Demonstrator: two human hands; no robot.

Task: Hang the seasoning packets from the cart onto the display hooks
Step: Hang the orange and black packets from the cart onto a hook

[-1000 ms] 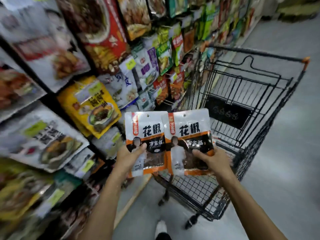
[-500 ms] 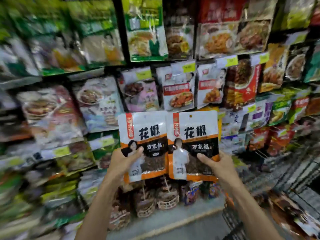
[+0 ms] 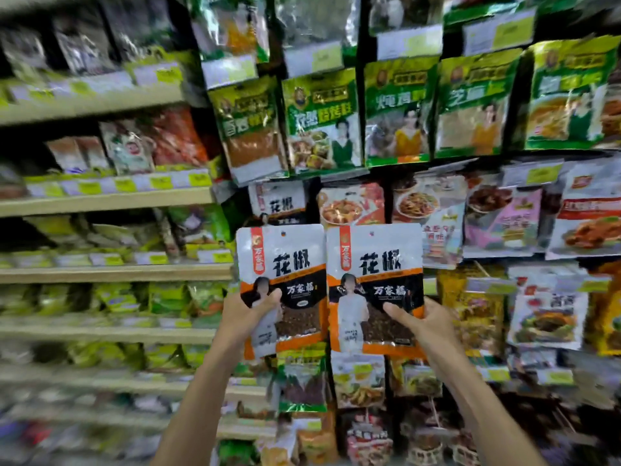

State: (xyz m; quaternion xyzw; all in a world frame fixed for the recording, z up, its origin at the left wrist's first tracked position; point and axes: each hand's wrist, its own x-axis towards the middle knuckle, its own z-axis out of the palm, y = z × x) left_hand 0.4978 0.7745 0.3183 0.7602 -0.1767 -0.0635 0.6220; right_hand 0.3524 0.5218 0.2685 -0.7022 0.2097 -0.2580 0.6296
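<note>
Left hand pinched the left packet near its lower left corner: thumb on the front, other fingers tucked behind, couldn't see those. Right hand had the right packet the same way at its lower right. Both were upright, side by side w/ edges meeting. A matching packet hung just above & behind them, green packets higher up. Shelves off to the left — pretty blurry tbh.

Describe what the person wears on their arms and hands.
Both forearms are bare down to the frame's lower edge, with no sleeve in view. The left hand and right hand wear no gloves, and no watch, ring or wristband shows.
</note>
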